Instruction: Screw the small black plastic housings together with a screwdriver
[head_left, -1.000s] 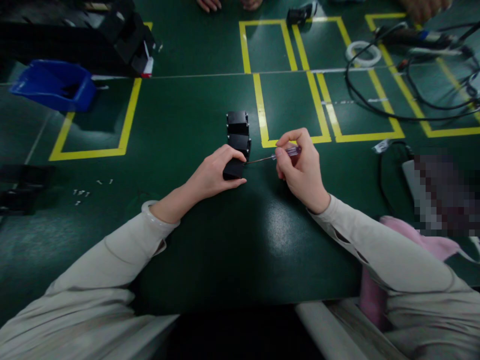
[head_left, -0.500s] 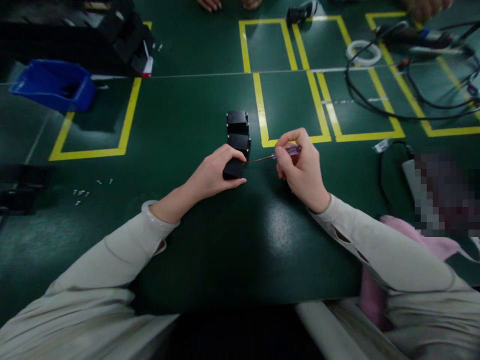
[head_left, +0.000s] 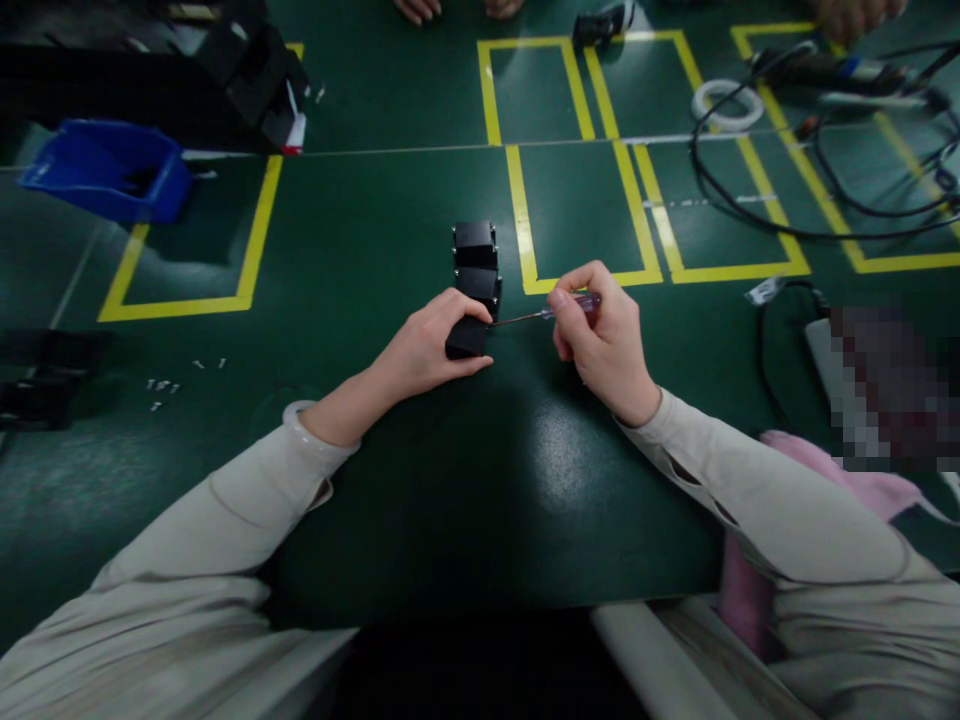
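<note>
My left hand grips a small black block on the table, thumb on the near side and fingers over the far side. In my right hand is a screwdriver with a clear purplish handle. Its thin shaft points left, and the tip meets the right side of the block beside my left fingertips. Directly beyond stand two similar black blocks, a nearer one and a farther one, with small shiny screws showing at their edges. The exact contact of the tip is too small to make out.
Several loose screws lie at the left, near dark parts. A blue bin stands behind them. Black cable loops at the right beyond a pink cloth. Another person's hands rest at the far edge.
My right hand has shifted very slightly, with its fingers and the screwdriver handle a little changed in position. The left hand and the blocks stay where they were.
</note>
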